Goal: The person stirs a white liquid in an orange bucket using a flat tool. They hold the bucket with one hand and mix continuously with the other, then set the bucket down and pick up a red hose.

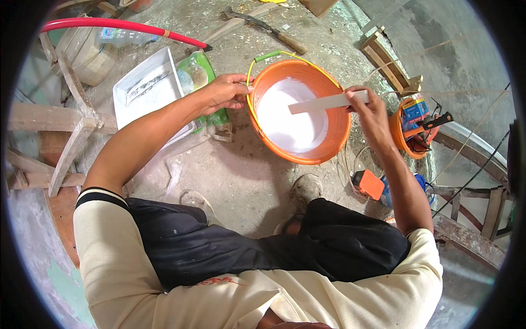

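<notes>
An orange bucket [338, 134] with a yellow wire handle [249, 104] and a green grip stands on the floor before me. White paint [290, 129], or a paint-like liquid, fills its lower part. My left hand [230, 91] is closed at the bucket's left rim, thumb and fingers about the edge by the handle. In my right hand [366, 104], closed over the right rim, is a flat pale stick [320, 104]. It slants across the opening, and its far end is over or touching the white surface; I cannot tell which.
Left of the bucket are a white paint tray [121, 101] and a green plastic bag [207, 66]. Beyond lie a red hose [109, 22] and a wooden-handled blade [290, 41]. To the right are a small tool bucket [396, 129] and an orange-black box [370, 185]. Wooden frames [76, 145] flank me.
</notes>
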Action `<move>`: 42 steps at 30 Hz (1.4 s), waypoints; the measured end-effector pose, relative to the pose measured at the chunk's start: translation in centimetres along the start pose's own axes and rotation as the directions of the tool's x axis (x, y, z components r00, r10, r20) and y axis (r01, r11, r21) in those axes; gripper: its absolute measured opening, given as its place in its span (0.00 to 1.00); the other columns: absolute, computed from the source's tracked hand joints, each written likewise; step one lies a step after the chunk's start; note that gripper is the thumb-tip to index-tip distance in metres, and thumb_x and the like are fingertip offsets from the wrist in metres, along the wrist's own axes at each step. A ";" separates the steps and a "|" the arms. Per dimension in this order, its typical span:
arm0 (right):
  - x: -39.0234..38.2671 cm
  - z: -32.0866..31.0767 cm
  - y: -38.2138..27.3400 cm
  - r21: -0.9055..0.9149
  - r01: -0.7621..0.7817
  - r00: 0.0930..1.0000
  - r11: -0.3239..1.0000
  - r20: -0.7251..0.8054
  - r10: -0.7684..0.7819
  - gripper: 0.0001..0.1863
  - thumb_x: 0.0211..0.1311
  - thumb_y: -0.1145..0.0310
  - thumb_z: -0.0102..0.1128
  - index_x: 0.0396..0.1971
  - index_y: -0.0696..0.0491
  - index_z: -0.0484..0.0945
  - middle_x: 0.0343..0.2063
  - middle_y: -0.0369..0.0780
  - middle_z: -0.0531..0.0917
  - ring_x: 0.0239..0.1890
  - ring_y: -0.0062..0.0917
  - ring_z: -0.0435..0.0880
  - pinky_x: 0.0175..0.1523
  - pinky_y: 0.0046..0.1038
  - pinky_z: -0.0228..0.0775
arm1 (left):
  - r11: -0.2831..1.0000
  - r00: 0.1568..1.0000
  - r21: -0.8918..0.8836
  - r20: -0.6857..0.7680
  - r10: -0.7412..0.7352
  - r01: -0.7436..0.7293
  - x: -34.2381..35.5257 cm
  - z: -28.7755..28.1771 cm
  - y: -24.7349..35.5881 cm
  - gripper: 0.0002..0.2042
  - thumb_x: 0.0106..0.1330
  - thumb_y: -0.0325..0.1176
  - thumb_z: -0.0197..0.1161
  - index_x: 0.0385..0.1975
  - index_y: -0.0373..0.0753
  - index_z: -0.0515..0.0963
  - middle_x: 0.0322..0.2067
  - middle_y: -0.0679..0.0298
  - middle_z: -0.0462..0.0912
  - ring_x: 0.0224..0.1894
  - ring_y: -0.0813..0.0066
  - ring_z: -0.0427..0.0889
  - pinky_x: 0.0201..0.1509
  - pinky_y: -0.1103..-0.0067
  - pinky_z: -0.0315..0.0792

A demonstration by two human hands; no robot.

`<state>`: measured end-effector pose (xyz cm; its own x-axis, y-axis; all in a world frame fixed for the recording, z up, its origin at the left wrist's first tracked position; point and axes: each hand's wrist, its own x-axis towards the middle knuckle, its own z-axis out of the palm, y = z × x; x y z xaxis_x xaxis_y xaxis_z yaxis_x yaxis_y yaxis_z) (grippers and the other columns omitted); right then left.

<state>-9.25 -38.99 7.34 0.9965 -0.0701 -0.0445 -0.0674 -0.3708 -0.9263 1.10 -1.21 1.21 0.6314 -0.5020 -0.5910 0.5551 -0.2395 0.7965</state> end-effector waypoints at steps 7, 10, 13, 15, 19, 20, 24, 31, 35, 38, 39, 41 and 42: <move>-1.7 -4.3 -6.1 -0.019 0.195 0.974 0.981 -0.111 -0.196 0.15 0.78 0.60 0.66 0.51 0.57 0.83 0.43 0.38 0.86 0.43 0.20 0.84 0.50 0.27 0.77 | 0.999 1.000 -0.039 -0.004 0.009 -0.009 1.1 0.4 -0.1 0.22 0.77 0.33 0.63 0.70 0.42 0.72 0.52 0.65 0.83 0.53 0.74 0.82 0.61 0.70 0.78; -2.5 -5.6 -7.1 -0.060 0.260 0.952 0.964 -0.152 -0.266 0.15 0.78 0.60 0.66 0.51 0.57 0.83 0.43 0.37 0.86 0.43 0.20 0.84 0.51 0.26 0.77 | 0.999 1.000 -0.037 -0.010 0.006 -0.006 1.2 1.0 0.3 0.22 0.77 0.32 0.63 0.69 0.41 0.73 0.54 0.62 0.83 0.55 0.72 0.82 0.64 0.66 0.78; -3.1 -6.2 -8.0 -0.020 0.329 0.932 0.944 -0.157 -0.328 0.14 0.78 0.63 0.65 0.53 0.57 0.82 0.45 0.36 0.86 0.46 0.20 0.83 0.51 0.25 0.76 | 0.997 0.999 -0.069 -0.004 0.035 -0.036 0.8 1.6 0.4 0.24 0.77 0.31 0.64 0.71 0.40 0.72 0.57 0.59 0.82 0.58 0.71 0.81 0.65 0.62 0.77; -3.4 -6.6 -7.8 0.007 0.366 0.919 0.930 -0.161 -0.361 0.13 0.79 0.65 0.64 0.53 0.58 0.82 0.47 0.36 0.86 0.47 0.18 0.82 0.52 0.25 0.76 | 0.994 0.998 -0.088 0.015 0.062 -0.060 0.3 2.5 0.5 0.25 0.77 0.32 0.65 0.72 0.40 0.71 0.58 0.60 0.82 0.60 0.71 0.80 0.64 0.61 0.77; -3.6 -6.7 -6.1 -0.092 0.307 0.951 0.947 -0.012 -0.310 0.11 0.79 0.68 0.63 0.52 0.57 0.82 0.45 0.35 0.87 0.47 0.18 0.83 0.54 0.25 0.77 | 0.992 0.991 -0.064 0.076 0.110 -0.105 -0.9 4.9 1.7 0.27 0.76 0.35 0.67 0.73 0.40 0.70 0.60 0.62 0.81 0.62 0.72 0.79 0.60 0.62 0.80; -3.6 -6.2 -5.0 -0.113 0.293 0.956 0.949 0.042 -0.290 0.10 0.78 0.70 0.64 0.52 0.57 0.83 0.44 0.36 0.87 0.47 0.19 0.84 0.53 0.26 0.78 | 0.992 0.988 -0.046 0.092 0.122 -0.118 -1.1 5.4 2.0 0.28 0.76 0.35 0.67 0.73 0.40 0.70 0.60 0.62 0.80 0.62 0.72 0.79 0.60 0.63 0.80; -4.2 -1.8 -2.1 -0.325 0.249 0.947 0.913 0.279 -0.159 0.11 0.72 0.74 0.66 0.51 0.54 0.85 0.47 0.42 0.91 0.49 0.30 0.90 0.52 0.36 0.83 | 0.986 0.983 0.031 0.085 0.161 -0.164 -1.6 7.0 2.1 0.28 0.75 0.35 0.68 0.73 0.40 0.71 0.58 0.63 0.81 0.59 0.74 0.81 0.59 0.66 0.82; -1.1 3.7 2.4 -0.282 0.453 0.864 0.846 0.372 -0.339 0.12 0.71 0.75 0.66 0.52 0.56 0.85 0.45 0.45 0.89 0.49 0.39 0.90 0.53 0.39 0.82 | 0.983 0.988 0.107 0.073 0.140 -0.147 -2.9 9.1 3.2 0.28 0.75 0.35 0.67 0.74 0.42 0.71 0.55 0.65 0.82 0.59 0.76 0.80 0.56 0.69 0.81; 0.2 1.6 3.8 -0.417 0.472 0.878 0.777 0.305 -0.369 0.12 0.73 0.74 0.63 0.53 0.57 0.84 0.43 0.46 0.89 0.46 0.42 0.90 0.52 0.38 0.81 | 0.985 0.989 0.093 0.029 0.146 -0.148 -3.0 8.7 2.9 0.27 0.75 0.35 0.67 0.73 0.42 0.72 0.55 0.65 0.82 0.58 0.76 0.79 0.53 0.72 0.80; -2.3 -0.9 5.8 -0.515 0.348 0.936 0.783 0.236 -0.261 0.12 0.73 0.73 0.64 0.52 0.57 0.84 0.42 0.46 0.89 0.43 0.39 0.90 0.49 0.36 0.80 | 0.986 0.990 0.086 0.026 0.141 -0.143 -2.9 8.9 3.0 0.27 0.75 0.35 0.67 0.73 0.41 0.72 0.56 0.64 0.82 0.57 0.76 0.79 0.52 0.72 0.80; -3.4 -1.0 6.2 -0.523 0.243 0.968 0.817 0.189 -0.167 0.11 0.73 0.72 0.64 0.52 0.57 0.84 0.41 0.45 0.90 0.42 0.36 0.90 0.47 0.35 0.80 | 0.986 0.989 0.077 0.027 0.145 -0.147 -2.8 8.8 2.9 0.27 0.75 0.35 0.67 0.73 0.41 0.72 0.56 0.64 0.82 0.57 0.76 0.80 0.52 0.73 0.80; -5.9 -1.1 6.8 -0.524 0.020 0.996 0.852 0.088 0.031 0.11 0.75 0.70 0.64 0.51 0.58 0.84 0.40 0.44 0.90 0.39 0.30 0.89 0.45 0.32 0.79 | 0.987 0.988 0.053 0.029 0.149 -0.151 -2.5 8.8 2.8 0.27 0.75 0.34 0.67 0.73 0.40 0.72 0.55 0.64 0.82 0.56 0.76 0.80 0.51 0.73 0.80; -6.9 -0.6 6.7 -0.476 -0.052 0.994 0.878 0.060 0.092 0.12 0.75 0.69 0.65 0.51 0.58 0.84 0.38 0.44 0.90 0.39 0.29 0.90 0.45 0.32 0.79 | 0.988 0.989 0.041 0.026 0.148 -0.149 -2.4 8.9 2.8 0.27 0.75 0.34 0.67 0.73 0.40 0.72 0.55 0.64 0.82 0.56 0.76 0.80 0.51 0.73 0.81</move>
<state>-16.64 -41.51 1.65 0.9872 -0.0480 -0.1518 -0.1344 -0.7624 -0.6330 -3.65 -8.04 5.96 0.6924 -0.5532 -0.4632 0.4323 -0.1961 0.8802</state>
